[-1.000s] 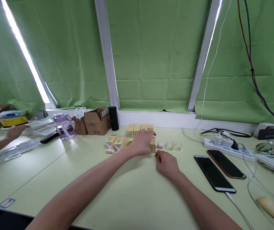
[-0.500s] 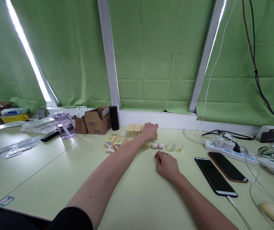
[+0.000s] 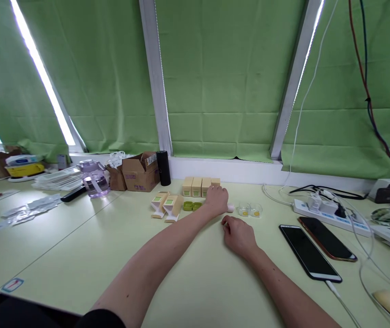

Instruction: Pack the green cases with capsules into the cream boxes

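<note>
- Left hand lies palm down, fingers curled over the pink pieces; its grip cannot be told.
- Right hand rests loosely curled, just nearer.
- Tan boxes stand just behind, green lids to the left, clear cups to the right.
- Earlier the left hand touched the boxes and both pink pieces showed.

I'm watching the left hand pulling back from the row of small yellow boxes at the rear, where it was reaching half a second ago. It's coming down over the pink pieces, so only the right one is peeking out. With the arm swinging off them, two green round pieces are showing now. The co-worker's hand at far left is dropping out of view.
</note>
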